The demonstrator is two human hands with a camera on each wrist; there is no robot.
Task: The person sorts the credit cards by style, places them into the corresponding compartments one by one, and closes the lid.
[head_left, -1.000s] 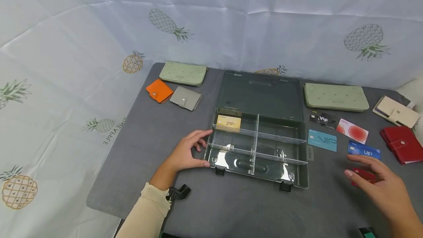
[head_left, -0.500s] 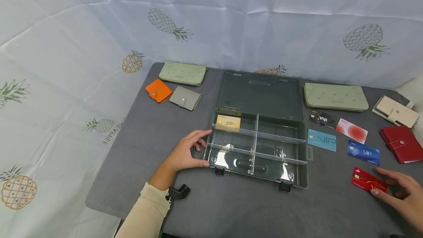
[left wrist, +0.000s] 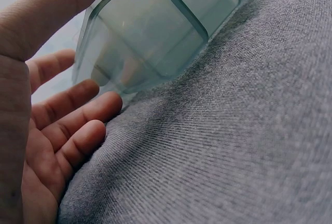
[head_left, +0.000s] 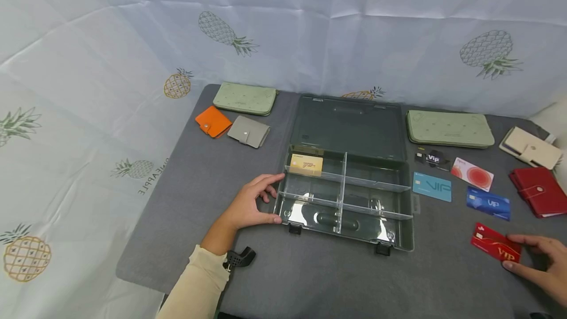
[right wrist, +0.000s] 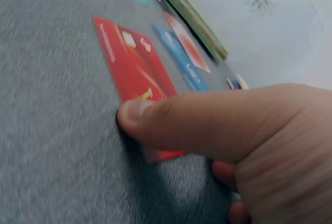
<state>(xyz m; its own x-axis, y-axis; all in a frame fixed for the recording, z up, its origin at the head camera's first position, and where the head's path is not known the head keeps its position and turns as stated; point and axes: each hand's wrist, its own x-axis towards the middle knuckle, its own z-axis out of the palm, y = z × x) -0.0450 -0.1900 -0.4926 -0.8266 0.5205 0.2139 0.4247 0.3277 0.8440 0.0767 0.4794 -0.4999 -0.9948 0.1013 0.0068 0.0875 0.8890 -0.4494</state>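
Observation:
A red VIP card lies at the right of the grey table. My right hand pinches its right end between thumb and index finger; in the right wrist view the thumb covers part of the card. Left of it stands a dark see-through compartment box with its lid laid back. A gold card is in its back left compartment. My left hand touches the box's left side, thumb at the front corner and fingers loosely bent against the wall.
Blue, teal, pink-and-white and black cards lie right of the box. Beyond are a green wallet, a cream one and a red one. Green, orange and grey wallets lie back left.
My right hand has moved right and down from above the red card to its right end, and now pinches it. The left hand stays at the box.

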